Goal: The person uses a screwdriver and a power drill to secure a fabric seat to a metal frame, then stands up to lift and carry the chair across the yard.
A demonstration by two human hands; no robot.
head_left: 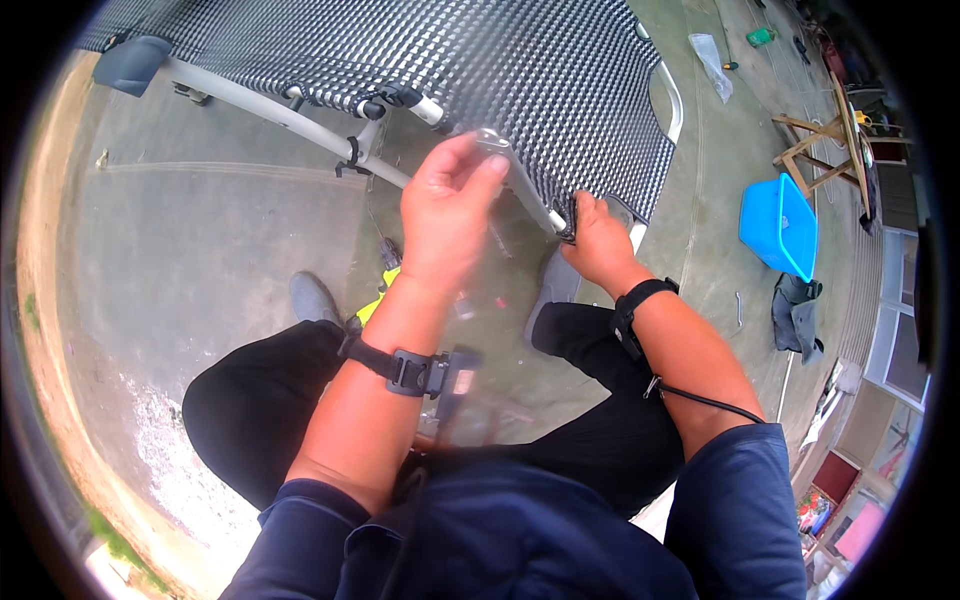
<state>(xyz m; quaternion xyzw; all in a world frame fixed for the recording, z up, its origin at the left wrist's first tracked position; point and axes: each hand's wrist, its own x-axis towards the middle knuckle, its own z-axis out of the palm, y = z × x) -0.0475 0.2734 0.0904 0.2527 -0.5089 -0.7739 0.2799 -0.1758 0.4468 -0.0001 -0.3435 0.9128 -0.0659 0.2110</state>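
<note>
A lounger or folding chair with black-and-white woven mesh [560, 90] spreads across the top of the view, on a white tube frame [270, 115]. My left hand [447, 205] is raised by the near edge of the mesh, thumb and fingers pinched together. At its fingertips is a small, shiny, clear-looking piece, too blurred to name, beside a pale tube [530, 190]. My right hand [602, 243] is closed round the near corner, where the tube meets a black fitting or lacing [568, 220]; its fingertips are partly hidden.
A yellow-green power drill [388, 268] lies on the floor between my feet. To the right are a blue plastic bin [778, 225], a dark bag or cloth [796, 318], a wooden stand [815, 150], a wrench [739, 309] and a clear plastic bag [710, 65].
</note>
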